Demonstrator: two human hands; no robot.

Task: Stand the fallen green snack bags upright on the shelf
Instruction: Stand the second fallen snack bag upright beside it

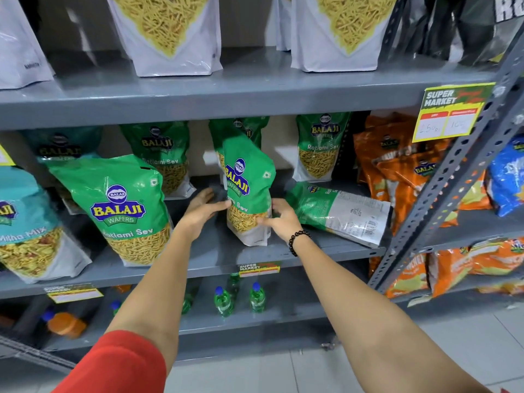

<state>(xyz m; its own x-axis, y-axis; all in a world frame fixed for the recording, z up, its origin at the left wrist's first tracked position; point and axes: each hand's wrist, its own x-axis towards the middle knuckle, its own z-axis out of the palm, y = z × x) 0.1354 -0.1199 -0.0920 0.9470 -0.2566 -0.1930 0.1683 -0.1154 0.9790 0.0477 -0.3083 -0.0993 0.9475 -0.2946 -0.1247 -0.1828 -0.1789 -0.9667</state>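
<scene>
Head view of a grey metal shelf stocked with snack packs. The landmark is the glossy green plastic snack bag with a blue oval logo, standing near the middle of the shelf with its white base on the board and its top leaning slightly left.

The left hand lies against this bag's left edge, fingers straight and held together, thumb touching the film; it appears to act as a flat stop against tipping rather than as a grip. The right hand, with a black bead bracelet at the wrist, is at the bag's lower right edge, fingers curled and a little apart, the thumb pressing the front low down. Whether those fingers close round the back of the bag cannot be told. Holding low on both sides probably lets the base settle flat before release.

Just right of the landmark a second green snack bag, fallen on its back with the white barcode panel upward, lies on the shelf, its top pointing toward the landmark; it remains to be stood up. Left of the landmark a larger-looking green bag of the same brand stands at the shelf front, leaning back. Behind the landmark further green bags stand upright by the rear wall.
</scene>
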